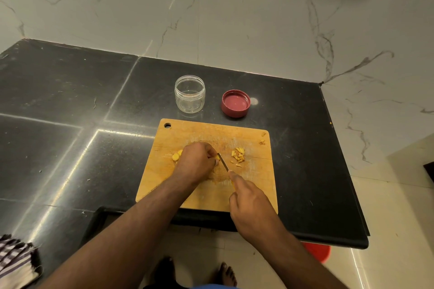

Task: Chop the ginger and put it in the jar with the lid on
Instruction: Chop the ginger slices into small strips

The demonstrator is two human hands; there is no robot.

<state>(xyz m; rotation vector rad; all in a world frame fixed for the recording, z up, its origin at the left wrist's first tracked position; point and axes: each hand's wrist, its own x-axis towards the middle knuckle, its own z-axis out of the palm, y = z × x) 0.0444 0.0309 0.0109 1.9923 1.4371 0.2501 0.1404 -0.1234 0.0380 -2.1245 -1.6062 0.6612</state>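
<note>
While the knife (223,162) lies with its long axis running from the near right to the far left, its tip aimed toward the left hand (196,163), the blade sits over the middle of the wooden chopping board (253,185). That left hand is arched knuckles-up, fingers curled down onto the ginger (176,155), part of which shows yellow just beyond its far-left side. The right hand (250,204) grips the knife's handle, forefinger stretched along the top toward the blade. Both forearms reach in from the near edge and converge on the board. Chopped pieces (239,157) lie just right of the blade. Beyond the board, on the black counter (70,101), stand an open clear jar (189,94) and, right of it, its red lid (235,103) upside down.
</note>
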